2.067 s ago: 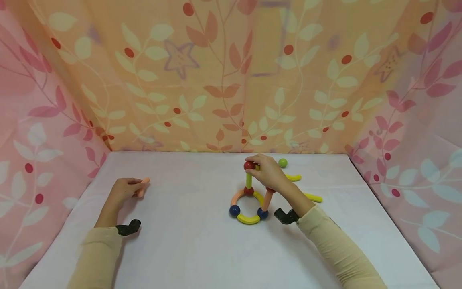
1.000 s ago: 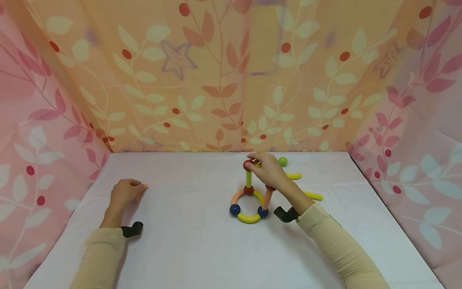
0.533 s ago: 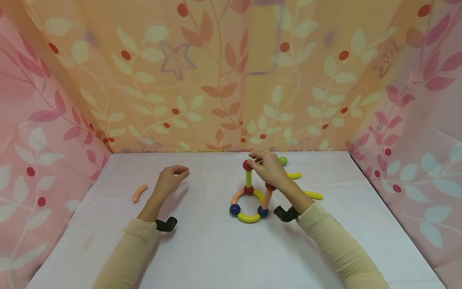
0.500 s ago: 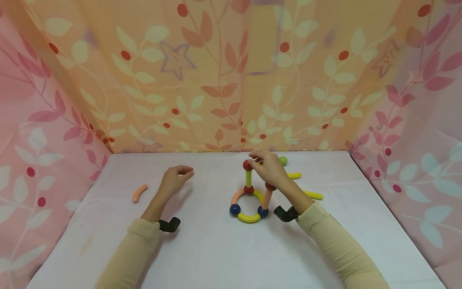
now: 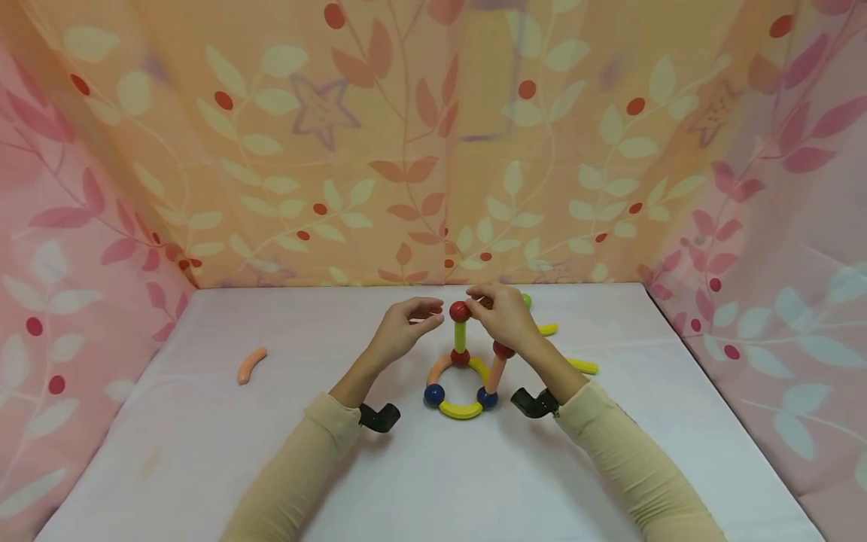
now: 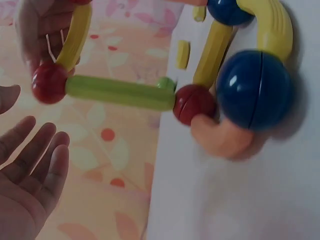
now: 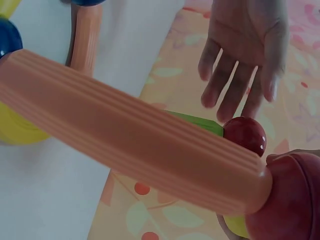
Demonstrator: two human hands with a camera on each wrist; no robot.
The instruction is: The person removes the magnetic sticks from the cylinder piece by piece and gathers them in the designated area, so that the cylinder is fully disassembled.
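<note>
A magnetic ball-and-rod frame stands on the white table, its base a ring of curved rods and balls, including a blue ball (image 5: pixel 434 395). From the ring's back red ball rises a green rod (image 5: pixel 460 336), topped by a red ball (image 5: pixel 459 311). An orange straight rod (image 7: pixel 135 130) rises from the right blue ball to another red ball (image 5: pixel 503 349). A yellow curved rod (image 6: pixel 76 37) links the two upper red balls. My right hand (image 5: pixel 504 320) grips that yellow rod. My left hand (image 5: pixel 400 329) is beside the top red ball, fingers spread, apart from it and holding nothing.
An orange curved rod (image 5: pixel 252 366) lies alone at the left. Right of the frame lie a yellow rod (image 5: pixel 549 329), a second yellow rod (image 5: pixel 582 366) and a green ball (image 5: pixel 526 300), partly hidden. Floral cloth (image 5: pixel 352 181) walls the back and sides.
My left hand has let go of the orange curved rod, leaving it on the table, and moved right up to the frame. My right hand has kept its place.
</note>
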